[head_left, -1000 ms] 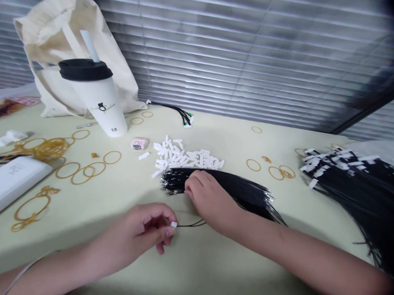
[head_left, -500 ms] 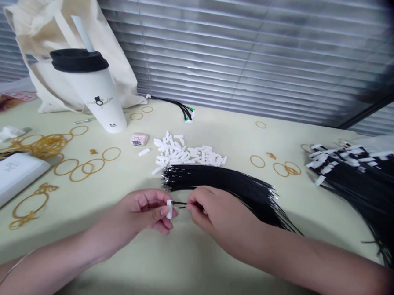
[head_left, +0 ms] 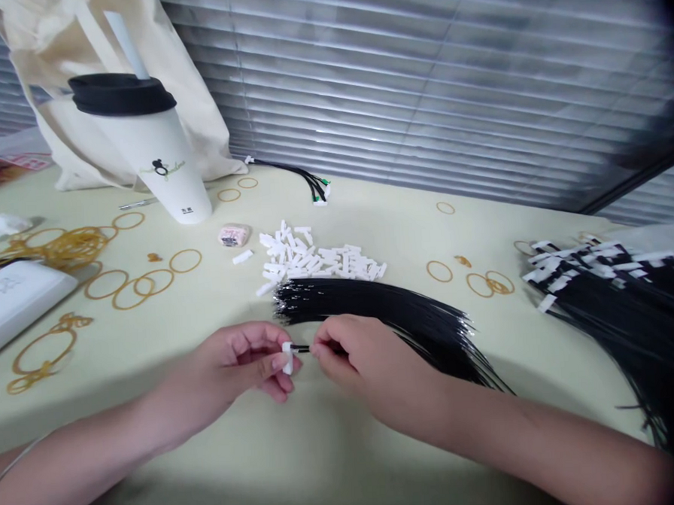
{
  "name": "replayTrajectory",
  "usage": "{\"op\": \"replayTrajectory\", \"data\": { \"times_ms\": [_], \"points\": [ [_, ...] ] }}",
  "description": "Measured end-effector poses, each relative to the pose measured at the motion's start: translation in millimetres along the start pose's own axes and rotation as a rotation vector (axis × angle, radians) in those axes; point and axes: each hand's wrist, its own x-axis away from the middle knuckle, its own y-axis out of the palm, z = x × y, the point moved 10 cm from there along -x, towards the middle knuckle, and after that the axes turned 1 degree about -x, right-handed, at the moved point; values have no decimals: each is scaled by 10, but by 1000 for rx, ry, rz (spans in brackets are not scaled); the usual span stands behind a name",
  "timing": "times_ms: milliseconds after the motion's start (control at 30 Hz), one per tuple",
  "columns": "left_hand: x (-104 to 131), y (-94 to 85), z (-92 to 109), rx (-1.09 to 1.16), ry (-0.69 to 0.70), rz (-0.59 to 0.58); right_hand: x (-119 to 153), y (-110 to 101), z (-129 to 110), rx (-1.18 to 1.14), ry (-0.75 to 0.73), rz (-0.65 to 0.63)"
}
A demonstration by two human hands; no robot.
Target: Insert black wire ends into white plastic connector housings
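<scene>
1 conn. (head_left: 287,358) in L hand (head_left: 251,362)

- A small workshop or hand-assembly station for cables, laid out on a pale green table (head_left: 336,448).
- Loose black wires (head_left: 367,300) with shiny ends lie in a thick bundle beside a heap of small white connectors (head_left: 315,263).
- A mass of connector-tipped wires (head_left: 629,327) on the right suggests batch work.
- Rubber bands (head_left: 74,247) are scattered across the tabletop.
- Horizontal blinds (head_left: 362,78) give an office feel; what backs them is dim, perhaps glass.
- A lidded drink cup (head_left: 171,163) and a cloth bag (head_left: 198,128) share the surface.
</scene>
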Motion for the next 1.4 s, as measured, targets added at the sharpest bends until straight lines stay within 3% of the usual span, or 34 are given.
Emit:
{"op": "replayTrajectory", "data": {
  "times_ms": [1200, 1400],
  "points": [
    [17, 45, 67, -17, -5, 8, 31, -45, -57, -50, 14, 33],
    [16, 29, 39, -60, 46, 11, 49, -13, -55, -64, 30, 21]
  ]
}}
